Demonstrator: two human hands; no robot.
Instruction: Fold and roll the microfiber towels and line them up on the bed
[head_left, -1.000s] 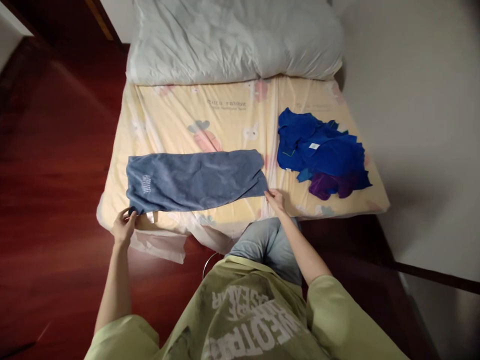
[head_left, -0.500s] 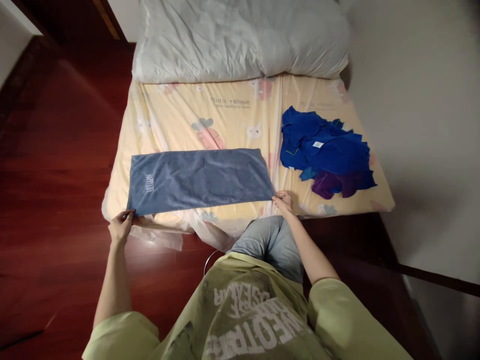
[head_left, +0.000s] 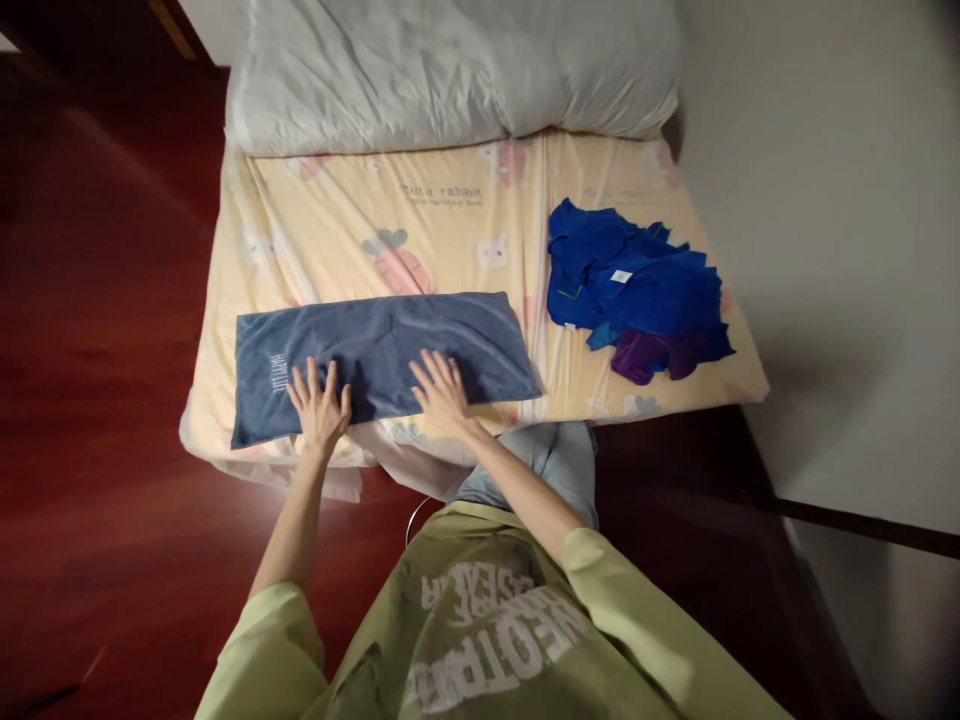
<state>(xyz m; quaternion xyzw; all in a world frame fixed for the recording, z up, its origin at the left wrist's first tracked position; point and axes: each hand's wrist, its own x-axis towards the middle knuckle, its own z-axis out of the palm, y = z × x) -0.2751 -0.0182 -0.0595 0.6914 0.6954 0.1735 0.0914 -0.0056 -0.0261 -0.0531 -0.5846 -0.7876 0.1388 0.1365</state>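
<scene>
A grey-blue towel (head_left: 382, 345) with small white lettering near its left end lies spread lengthwise along the near side of the bed. My left hand (head_left: 321, 405), fingers spread, is over the towel's left part, just right of the lettering. Over the towel's near edge, right of its middle, my right hand (head_left: 442, 390) is also open with its fingers apart. Neither hand grips the cloth. Whether the palms press on it or hover slightly above, I cannot tell.
To the towel's right lies a heap of bright blue cloths (head_left: 637, 280) with a purple cloth (head_left: 656, 355) at its near side. A grey-white quilt (head_left: 457, 75) is bunched across the back of the yellow rabbit-print bed sheet (head_left: 450, 235). A wall (head_left: 832, 230) stands at the right.
Both hands have let go of the towel's near corners and moved inward over it, fingers now spread. The towel stays laid out; the whole view has shifted slightly.
</scene>
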